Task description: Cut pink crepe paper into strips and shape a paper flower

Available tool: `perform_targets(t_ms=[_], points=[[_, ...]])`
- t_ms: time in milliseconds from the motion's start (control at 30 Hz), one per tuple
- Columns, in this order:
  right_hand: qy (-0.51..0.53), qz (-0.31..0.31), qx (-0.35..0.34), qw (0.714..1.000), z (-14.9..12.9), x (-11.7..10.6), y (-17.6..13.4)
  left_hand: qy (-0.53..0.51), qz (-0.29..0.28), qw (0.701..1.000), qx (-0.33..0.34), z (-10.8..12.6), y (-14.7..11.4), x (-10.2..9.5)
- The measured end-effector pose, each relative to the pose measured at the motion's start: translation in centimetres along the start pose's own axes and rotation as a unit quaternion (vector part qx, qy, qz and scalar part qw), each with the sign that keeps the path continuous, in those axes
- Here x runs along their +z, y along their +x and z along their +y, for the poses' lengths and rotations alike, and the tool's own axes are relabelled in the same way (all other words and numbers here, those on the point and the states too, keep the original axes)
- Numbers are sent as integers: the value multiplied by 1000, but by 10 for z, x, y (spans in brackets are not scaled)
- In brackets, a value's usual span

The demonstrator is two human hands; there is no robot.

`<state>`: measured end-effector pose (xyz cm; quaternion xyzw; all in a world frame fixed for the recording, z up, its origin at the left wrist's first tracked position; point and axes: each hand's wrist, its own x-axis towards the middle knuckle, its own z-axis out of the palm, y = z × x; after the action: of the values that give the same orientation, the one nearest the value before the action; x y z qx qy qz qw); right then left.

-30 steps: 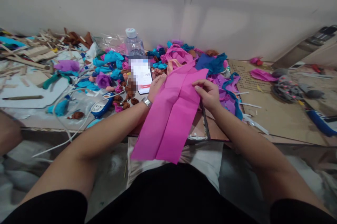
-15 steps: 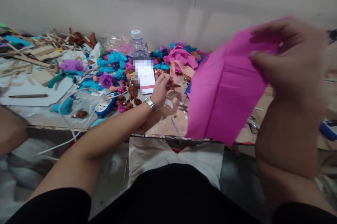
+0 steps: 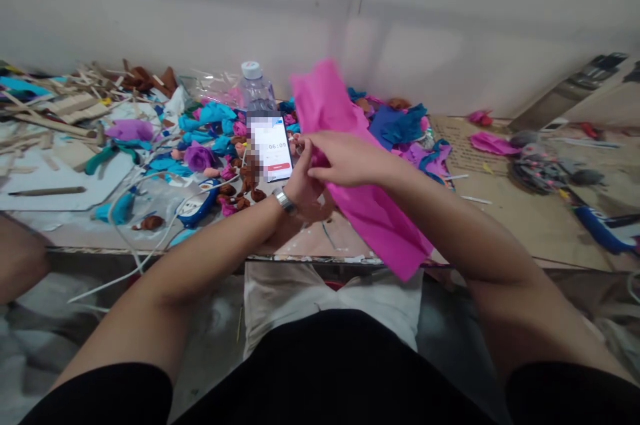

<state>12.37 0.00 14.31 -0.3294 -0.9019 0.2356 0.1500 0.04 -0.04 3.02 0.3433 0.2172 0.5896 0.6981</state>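
My left hand [image 3: 303, 182], with a metal watch on its wrist, is closed over the middle of the table. What its fingers pinch is hidden and too small to name. Right against it is my right hand [image 3: 345, 157], its fingers bent around part of a bright pink sheet of crepe paper [image 3: 387, 228]. The sheet stretches out on both sides of that hand: one end stands up toward the wall, the other hangs past the table's front edge. Just left of the hands a lit phone [image 3: 274, 152] displays a running timer.
Behind the phone stands a plastic bottle [image 3: 257, 88]. Crumpled paper flowers [image 3: 200, 155] crowd the left side, with a blue tape measure [image 3: 200, 202], a white cable [image 3: 115, 212] and wood sticks [image 3: 55, 115]. Cardboard [image 3: 480, 212] lies to the right. Someone's knee shows at far left.
My right hand has swung left and down from the upper right, bringing the pink paper to my left hand. My left hand stays in nearly the same place.
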Motion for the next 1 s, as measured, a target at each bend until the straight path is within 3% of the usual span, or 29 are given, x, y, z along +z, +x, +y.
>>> perform_targets(t_ms=[67,133,200,300,333,400,500,600,733,867,933,1000], points=[[30,-9,10,999,15,9,0,8,28,999,20,-3,3,-3],[93,23,27,995,28,6,-7,35,32,999,5,-8,7,-8],[138,102,25,985,43,-3,-12,66,75,995,21,-13,11,-13],[70,282,24,957,74,-17,-12,98,106,989,19,-19,13,-18],[41,321,29,946,85,-19,-10,112,109,988,14,-19,14,-18],[34,342,74,936,106,-20,-7,149,110,983,8,-19,15,-20],[194,267,198,923,127,-12,-6,203,93,974,23,-13,18,-22],[347,218,220,885,134,-2,-11,259,105,959,43,-6,21,-24],[389,263,217,856,139,4,-14,295,131,945,62,2,26,-28],[385,301,239,839,146,8,-15,319,118,935,101,6,32,-35],[328,276,246,869,147,10,-24,324,105,932,119,7,34,-39],[179,208,226,935,144,14,-39,319,106,934,118,8,35,-42]])
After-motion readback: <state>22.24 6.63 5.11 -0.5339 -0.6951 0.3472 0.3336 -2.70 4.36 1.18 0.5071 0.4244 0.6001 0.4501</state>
